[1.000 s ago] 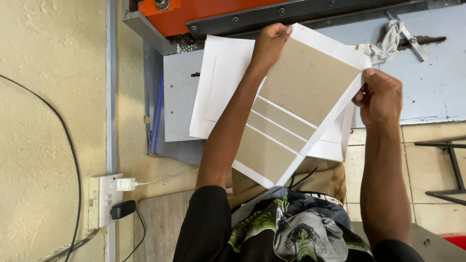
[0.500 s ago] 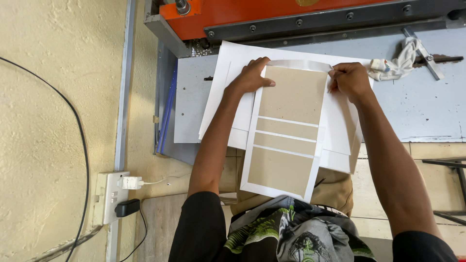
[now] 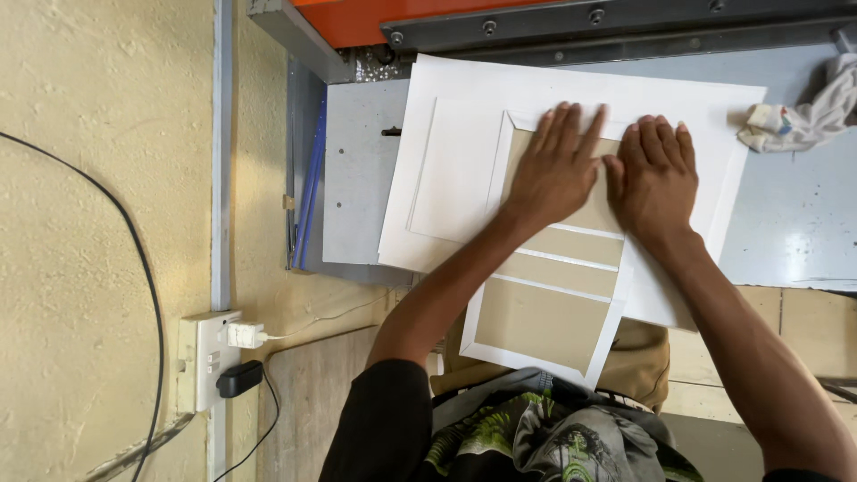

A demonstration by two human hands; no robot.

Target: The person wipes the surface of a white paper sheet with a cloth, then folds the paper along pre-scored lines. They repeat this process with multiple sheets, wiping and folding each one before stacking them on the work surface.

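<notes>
A white sheet with several tan cardboard panels point(image 3: 544, 312) glued on it lies on a stack of large white sheets point(image 3: 455, 170) on a grey metal machine table point(image 3: 357, 178). My left hand point(image 3: 553, 165) presses flat on the sheet's far panel, fingers spread. My right hand point(image 3: 656, 174) lies flat right beside it, thumbs almost touching. The sheet's near end hangs over the table edge toward my lap.
An orange and dark steel machine body point(image 3: 553, 22) runs along the far edge. A crumpled white rag point(image 3: 799, 112) lies at the right on the table. A wall socket with plugs point(image 3: 219, 357) and a black cable point(image 3: 134, 259) are on the yellow wall at left.
The panelled sheet was held up at a tilt, then laid down on the white stack. Both hands moved from its edges to press flat on its far panel.
</notes>
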